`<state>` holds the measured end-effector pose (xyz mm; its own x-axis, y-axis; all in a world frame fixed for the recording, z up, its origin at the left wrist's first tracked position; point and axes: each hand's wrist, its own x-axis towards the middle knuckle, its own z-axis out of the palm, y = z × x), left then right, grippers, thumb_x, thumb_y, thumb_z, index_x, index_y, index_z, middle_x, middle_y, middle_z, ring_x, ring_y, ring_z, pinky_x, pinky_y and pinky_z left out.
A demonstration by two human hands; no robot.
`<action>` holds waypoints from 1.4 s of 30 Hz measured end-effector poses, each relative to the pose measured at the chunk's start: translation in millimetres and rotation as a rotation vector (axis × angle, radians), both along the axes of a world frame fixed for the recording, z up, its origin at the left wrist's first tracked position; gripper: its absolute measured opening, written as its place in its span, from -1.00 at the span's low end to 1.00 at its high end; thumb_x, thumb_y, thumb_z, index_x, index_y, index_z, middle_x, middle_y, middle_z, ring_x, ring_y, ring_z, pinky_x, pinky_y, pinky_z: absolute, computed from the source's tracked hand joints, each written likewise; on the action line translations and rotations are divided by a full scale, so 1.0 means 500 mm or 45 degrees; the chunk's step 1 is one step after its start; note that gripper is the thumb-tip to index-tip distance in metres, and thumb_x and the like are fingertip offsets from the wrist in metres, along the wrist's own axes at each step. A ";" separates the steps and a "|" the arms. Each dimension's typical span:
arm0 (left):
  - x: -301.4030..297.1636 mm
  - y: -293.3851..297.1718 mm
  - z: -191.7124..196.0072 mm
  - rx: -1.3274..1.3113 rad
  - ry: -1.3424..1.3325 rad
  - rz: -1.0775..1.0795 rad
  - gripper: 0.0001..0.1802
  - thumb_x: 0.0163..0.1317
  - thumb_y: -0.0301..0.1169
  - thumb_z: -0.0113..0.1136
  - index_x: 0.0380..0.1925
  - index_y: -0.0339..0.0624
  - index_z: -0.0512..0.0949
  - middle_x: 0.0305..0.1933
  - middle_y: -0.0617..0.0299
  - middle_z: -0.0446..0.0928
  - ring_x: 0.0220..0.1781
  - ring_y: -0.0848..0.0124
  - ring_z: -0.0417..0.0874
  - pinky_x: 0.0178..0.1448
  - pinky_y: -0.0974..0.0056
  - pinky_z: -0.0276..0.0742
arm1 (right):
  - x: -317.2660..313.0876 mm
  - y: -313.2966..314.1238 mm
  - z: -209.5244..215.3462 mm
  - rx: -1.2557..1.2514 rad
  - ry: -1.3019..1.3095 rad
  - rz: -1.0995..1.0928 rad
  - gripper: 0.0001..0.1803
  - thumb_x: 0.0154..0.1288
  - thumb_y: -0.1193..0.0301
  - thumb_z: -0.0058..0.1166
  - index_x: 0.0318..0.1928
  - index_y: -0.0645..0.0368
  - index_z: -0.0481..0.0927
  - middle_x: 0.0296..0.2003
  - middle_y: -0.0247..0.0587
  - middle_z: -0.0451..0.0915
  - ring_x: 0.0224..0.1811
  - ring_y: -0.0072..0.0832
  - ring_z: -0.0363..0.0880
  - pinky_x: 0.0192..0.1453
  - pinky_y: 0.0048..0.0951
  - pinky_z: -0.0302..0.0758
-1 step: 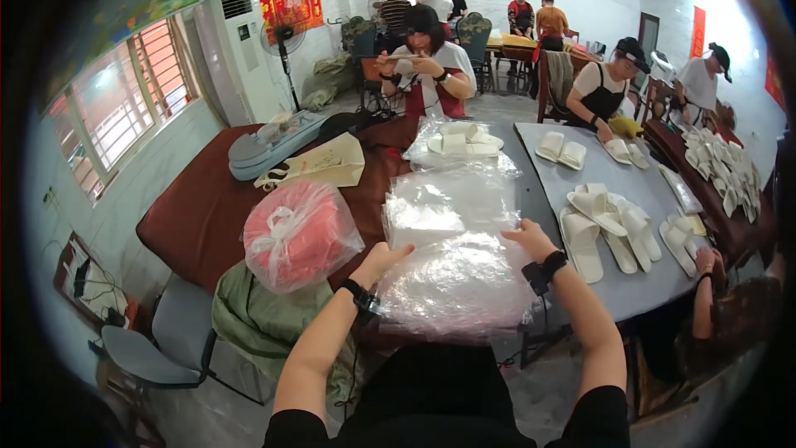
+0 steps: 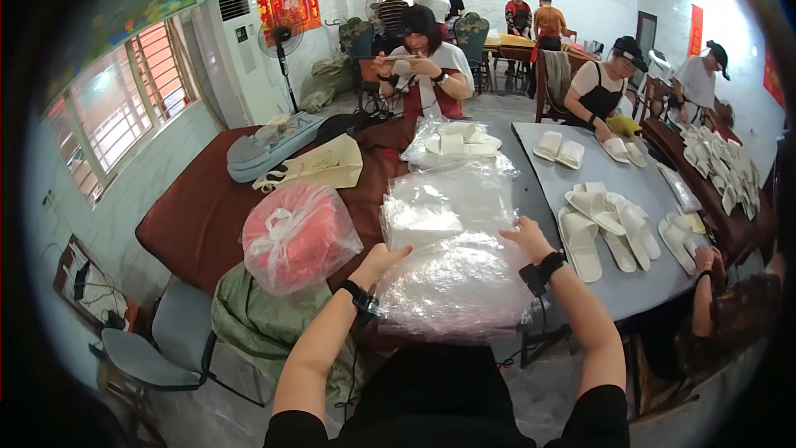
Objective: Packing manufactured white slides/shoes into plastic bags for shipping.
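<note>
We have the clear bags [image 2: 452, 286] flat in front of our body, layered between our two hands. Our left hand [image 2: 383, 264] is at their left edge and our right hand [image 2: 531, 242] at the right edge, a little farther from us. Both touch the plastic, so neither is clearly nearer. From the left hand the bags lie to the right; from the right hand, to the left.

Each thumb is stretched inward over the top, apart from the fingers; the fingers are partly hidden, so we cannot tell how firmly either hand pinches.

Taken together, the layers have their long axis running away from us, toward the white slippers [image 2: 464, 143] at the far end. We cannot tell which end the openings face. The red bundle [image 2: 297, 231] sits left of the bags, and the grey table [image 2: 634, 187] stretches off to their right.
</note>
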<state>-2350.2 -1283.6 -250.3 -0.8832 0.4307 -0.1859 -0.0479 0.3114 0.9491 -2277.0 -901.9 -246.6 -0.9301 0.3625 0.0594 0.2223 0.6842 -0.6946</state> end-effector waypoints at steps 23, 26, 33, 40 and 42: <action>0.144 0.036 0.006 -1.073 1.498 -0.434 0.01 0.07 0.50 0.04 0.46 0.26 0.26 0.63 0.18 -0.02 0.61 -0.22 -0.20 0.34 -0.70 -0.22 | -0.049 -0.039 0.036 0.196 -0.046 0.021 -0.08 0.19 -0.04 0.32 0.29 0.44 0.29 -0.04 0.35 0.61 0.06 0.15 0.60 0.15 -0.07 0.51; 0.146 0.054 -0.016 -0.918 0.844 -0.624 0.02 0.02 0.49 0.11 0.48 0.42 0.19 0.66 0.28 -0.15 0.65 -0.12 -0.39 0.32 -0.76 -0.34 | 0.021 -0.059 0.070 0.769 0.418 0.127 0.00 0.12 0.12 0.38 0.52 -0.11 0.12 0.47 0.01 0.18 0.47 0.07 0.15 0.34 0.23 0.21; 0.124 0.071 -0.072 -0.812 0.890 -0.524 -0.02 0.00 0.42 0.22 0.44 0.41 0.28 0.65 0.27 -0.11 0.65 -0.08 -0.43 0.39 -0.66 -0.37 | 0.179 -0.193 0.013 1.153 -0.074 0.692 -0.29 0.27 0.07 0.19 0.42 -0.25 0.34 0.51 -0.15 0.14 0.53 0.26 -0.05 0.37 0.61 -0.05; 0.167 0.078 0.000 -1.050 1.633 -0.289 -0.18 0.03 0.22 0.32 0.28 0.16 0.45 0.53 0.10 0.12 0.59 -0.06 -0.06 0.39 -0.62 -0.25 | 0.143 -0.175 -0.020 0.851 -0.136 0.710 -0.28 0.37 -0.08 0.05 0.49 -0.39 0.19 0.56 -0.29 0.00 0.56 0.22 -0.09 0.37 0.60 0.00; 0.176 0.076 -0.013 -1.001 1.817 -0.353 -0.25 0.03 0.15 0.36 0.20 0.06 0.51 0.45 0.07 0.25 0.55 -0.01 0.08 0.40 -0.57 -0.19 | 0.147 -0.141 -0.007 0.788 0.044 0.664 -0.31 0.38 -0.04 0.07 0.46 -0.34 0.24 0.56 -0.30 0.02 0.56 0.14 -0.05 0.35 0.57 0.06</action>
